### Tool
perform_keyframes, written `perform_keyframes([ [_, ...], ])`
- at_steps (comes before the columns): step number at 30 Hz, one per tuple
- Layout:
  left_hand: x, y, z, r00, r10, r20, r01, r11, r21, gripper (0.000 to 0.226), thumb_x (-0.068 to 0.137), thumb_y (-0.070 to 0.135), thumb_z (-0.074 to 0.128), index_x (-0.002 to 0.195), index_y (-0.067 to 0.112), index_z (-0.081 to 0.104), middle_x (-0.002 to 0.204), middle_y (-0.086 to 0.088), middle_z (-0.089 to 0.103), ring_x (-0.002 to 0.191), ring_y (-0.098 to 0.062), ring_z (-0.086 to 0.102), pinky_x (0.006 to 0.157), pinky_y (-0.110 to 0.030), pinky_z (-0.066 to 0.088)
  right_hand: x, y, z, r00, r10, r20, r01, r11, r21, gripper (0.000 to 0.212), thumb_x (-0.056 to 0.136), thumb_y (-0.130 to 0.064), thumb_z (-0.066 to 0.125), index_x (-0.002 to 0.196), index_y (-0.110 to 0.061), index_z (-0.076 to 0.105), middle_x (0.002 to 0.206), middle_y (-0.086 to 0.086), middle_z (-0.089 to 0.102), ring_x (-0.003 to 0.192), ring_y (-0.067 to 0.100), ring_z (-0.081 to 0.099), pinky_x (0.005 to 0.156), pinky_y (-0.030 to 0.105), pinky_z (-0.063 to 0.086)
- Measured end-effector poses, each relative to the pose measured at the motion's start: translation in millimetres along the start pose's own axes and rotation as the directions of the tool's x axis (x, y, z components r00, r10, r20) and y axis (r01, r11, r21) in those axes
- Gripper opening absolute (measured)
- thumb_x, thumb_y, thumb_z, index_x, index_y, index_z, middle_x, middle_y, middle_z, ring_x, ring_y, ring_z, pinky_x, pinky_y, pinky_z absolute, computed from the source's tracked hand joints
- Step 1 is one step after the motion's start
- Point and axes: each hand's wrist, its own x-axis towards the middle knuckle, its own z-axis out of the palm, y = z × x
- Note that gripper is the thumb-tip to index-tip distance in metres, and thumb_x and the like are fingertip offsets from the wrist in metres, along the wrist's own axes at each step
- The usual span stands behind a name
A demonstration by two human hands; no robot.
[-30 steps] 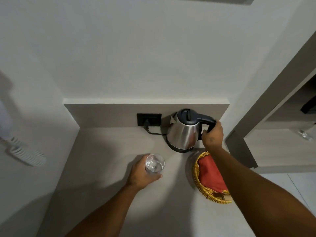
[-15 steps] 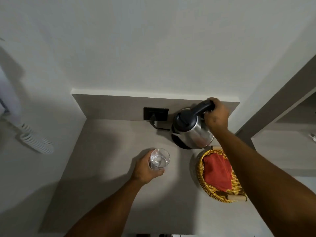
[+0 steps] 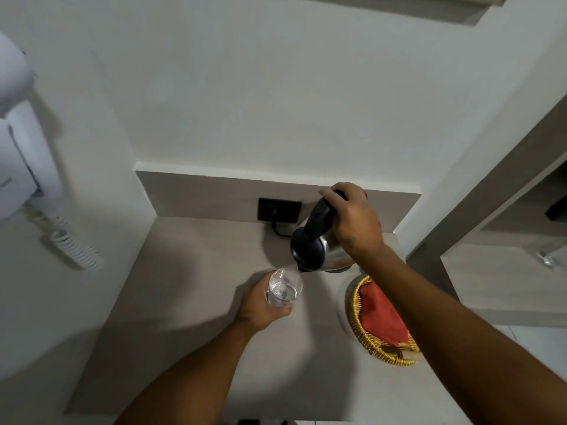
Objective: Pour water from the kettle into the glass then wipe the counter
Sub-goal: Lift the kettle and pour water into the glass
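Observation:
My right hand grips the black handle of a steel kettle, which is lifted and tipped forward, its spout right over the rim of a clear glass. The glass stands on the grey counter with my left hand wrapped around its left side. A little water shows at the bottom of the glass. A red cloth lies in a yellow wicker basket to the right of the glass, partly hidden by my right forearm.
A black wall socket with a plugged cord sits on the backsplash behind the kettle. A white wall-mounted hair dryer with a coiled cord hangs on the left wall. A lower shelf lies to the right.
My right hand lifted the kettle off its spot, carried it toward the glass and tipped it until the spout reached the rim. My left hand stayed on the glass.

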Motion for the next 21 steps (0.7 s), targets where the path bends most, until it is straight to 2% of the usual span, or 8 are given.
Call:
perform_keyframes([
  [2, 0, -1, 1, 1.000, 0.006, -0.006, -0.006, 1.000, -0.025, 0.082, 0.059, 0.001, 0.098, 0.125, 0.038, 0.066, 0.116, 0.004, 0.078, 0.109, -0.018, 0.076, 0.086, -0.018, 0.060, -4, -6, 2, 1.000, -0.008, -0.015, 0.008, 1.000, 0.002, 0.047, 0.082, -0.005, 0.068, 0.127, -0.012, 0.060, 0.122, 0.016, 0.053, 0.117, 0.033, 0.046, 0.070, 0.042, 0.053],
  [4, 1, -3, 1, 1.000, 0.014, -0.011, -0.014, 0.999, -0.030, 0.080, 0.058, 0.005, 0.098, 0.113, 0.054, 0.065, 0.110, 0.012, 0.079, 0.105, -0.011, 0.077, 0.086, -0.021, 0.061, -6, -13, 2, 0.999, -0.032, -0.013, 0.031, 0.999, -0.011, 0.048, 0.080, -0.004, 0.071, 0.126, -0.011, 0.060, 0.121, 0.017, 0.053, 0.117, 0.035, 0.047, 0.070, 0.042, 0.054],
  [6, 1, -4, 1, 1.000, 0.015, -0.013, -0.015, 1.000, -0.027, 0.079, 0.058, 0.008, 0.098, 0.108, 0.059, 0.063, 0.108, 0.013, 0.079, 0.103, -0.010, 0.077, 0.086, -0.023, 0.062, -8, -20, 0, 0.998, -0.056, 0.019, 0.057, 0.998, -0.039, 0.052, 0.078, -0.004, 0.075, 0.127, -0.011, 0.060, 0.124, 0.018, 0.053, 0.119, 0.036, 0.048, 0.071, 0.043, 0.055],
  [9, 2, -5, 1, 1.000, 0.007, -0.008, -0.007, 1.000, -0.030, 0.076, 0.059, 0.009, 0.097, 0.108, 0.055, 0.063, 0.112, 0.005, 0.080, 0.105, -0.017, 0.077, 0.089, -0.034, 0.065, -11, -29, -3, 0.995, -0.084, 0.048, 0.087, 0.994, -0.065, 0.053, 0.076, -0.005, 0.078, 0.126, -0.010, 0.061, 0.125, 0.021, 0.053, 0.121, 0.038, 0.047, 0.066, 0.044, 0.056],
  [12, 2, -7, 2, 1.000, 0.011, -0.004, -0.011, 1.000, -0.028, 0.078, 0.059, 0.007, 0.098, 0.109, 0.055, 0.062, 0.110, 0.006, 0.078, 0.105, -0.018, 0.077, 0.088, -0.031, 0.063, -13, -35, -7, 0.994, -0.098, 0.048, 0.101, 0.992, -0.074, 0.054, 0.074, -0.005, 0.079, 0.126, -0.008, 0.062, 0.123, 0.024, 0.054, 0.121, 0.041, 0.048, 0.063, 0.044, 0.056],
  [18, 3, -6, 3, 0.999, 0.026, -0.023, -0.027, 1.000, -0.014, 0.082, 0.060, 0.007, 0.100, 0.125, 0.040, 0.060, 0.116, 0.005, 0.075, 0.109, -0.018, 0.074, 0.088, -0.022, 0.058, -12, -42, -11, 0.994, -0.112, 0.011, 0.113, 0.988, -0.102, 0.059, 0.069, -0.007, 0.084, 0.124, -0.008, 0.062, 0.119, 0.023, 0.056, 0.117, 0.041, 0.051, 0.061, 0.043, 0.055],
  [21, 3, -7, 3, 0.999, 0.019, -0.027, -0.019, 1.000, -0.015, 0.080, 0.061, 0.006, 0.100, 0.127, 0.033, 0.063, 0.118, 0.000, 0.077, 0.111, -0.023, 0.076, 0.093, -0.033, 0.063, -9, -45, -12, 0.992, -0.123, 0.004, 0.123, 0.985, -0.120, 0.060, 0.070, -0.007, 0.084, 0.126, -0.009, 0.062, 0.119, 0.022, 0.056, 0.119, 0.040, 0.050, 0.059, 0.042, 0.055],
])
